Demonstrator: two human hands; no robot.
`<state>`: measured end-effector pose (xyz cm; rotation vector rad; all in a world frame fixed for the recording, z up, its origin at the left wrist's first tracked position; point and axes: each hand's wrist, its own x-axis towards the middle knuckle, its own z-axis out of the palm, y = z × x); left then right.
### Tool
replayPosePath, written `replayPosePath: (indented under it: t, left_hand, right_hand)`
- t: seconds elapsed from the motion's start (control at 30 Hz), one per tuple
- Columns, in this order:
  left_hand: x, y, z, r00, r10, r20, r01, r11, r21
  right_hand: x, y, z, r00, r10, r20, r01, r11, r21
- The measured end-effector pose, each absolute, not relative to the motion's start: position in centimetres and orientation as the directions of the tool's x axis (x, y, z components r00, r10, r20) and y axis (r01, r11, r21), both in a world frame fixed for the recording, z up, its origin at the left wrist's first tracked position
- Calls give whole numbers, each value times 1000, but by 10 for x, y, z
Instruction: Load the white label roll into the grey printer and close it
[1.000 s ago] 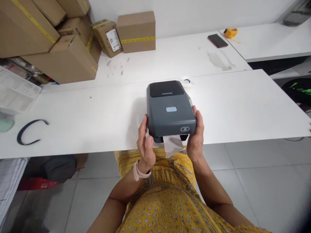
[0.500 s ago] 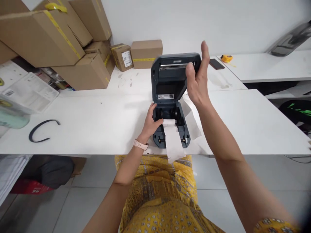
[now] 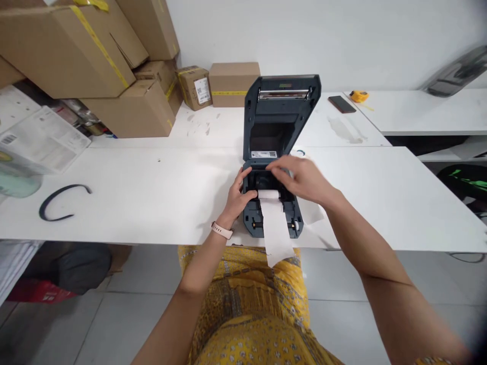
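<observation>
A dark label printer sits near the table's front edge, its lid raised. Inside lies a small white paper roll, and its paper strip hangs out over the front edge. My left hand rests on the printer's left side, fingers apart, thumb beside the roll. Over the back right of the printer's open body is my right hand, its fingers bent down toward the inside near the hinge; whether they hold anything is hidden.
Cardboard boxes are stacked at the back left of the white table. A black curved band lies at left. A phone and a yellow tape measure lie back right. Loose paper is beside the printer.
My right hand has left the lid and come down to the printer's inside. The lid stands open on its own. My left hand stays at the printer's left side.
</observation>
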<state>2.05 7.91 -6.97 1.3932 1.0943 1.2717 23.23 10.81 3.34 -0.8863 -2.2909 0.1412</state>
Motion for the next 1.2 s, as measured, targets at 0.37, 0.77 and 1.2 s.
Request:
replayPosePath:
  t: [0.37, 0.77, 1.2]
  left_hand:
    - [22, 76, -67, -9, 978, 207, -26, -207, 978]
    - [23, 68, -62, -102, 973, 208, -72, -216, 974]
    - [25, 68, -61, -127, 965, 229, -60, -238, 969]
  right_hand:
    - [219, 112, 14, -804, 590, -76, 586, 764, -270]
    - [320, 107, 9, -620, 580, 528, -304, 443, -844]
    - [432, 61, -76, -230, 963, -143, 170, -105, -980]
